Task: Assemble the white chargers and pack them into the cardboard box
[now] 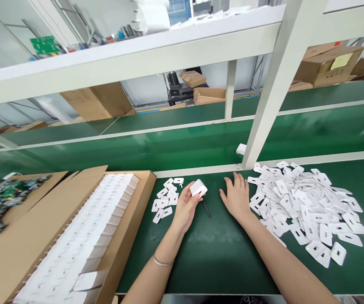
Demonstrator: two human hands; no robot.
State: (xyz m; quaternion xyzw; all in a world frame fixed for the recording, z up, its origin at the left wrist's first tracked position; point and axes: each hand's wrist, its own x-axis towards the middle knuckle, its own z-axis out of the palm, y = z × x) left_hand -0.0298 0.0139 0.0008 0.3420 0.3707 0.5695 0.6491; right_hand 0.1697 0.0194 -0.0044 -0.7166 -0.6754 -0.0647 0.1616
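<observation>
Over the smooth green bench [207, 266], my left hand [184, 210] grasps a white, round-cornered block [197, 186] (dark-slotted); my right hand [237, 197], palm down, spreads loose beside flat plates [319, 218].

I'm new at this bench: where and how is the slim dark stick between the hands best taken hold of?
Probably pinch the slim dark stick across its sides near the lower end, coming from the right with the right hand. It is long and narrow, and its upper end sits close to the left hand, which holds the white block.
</observation>
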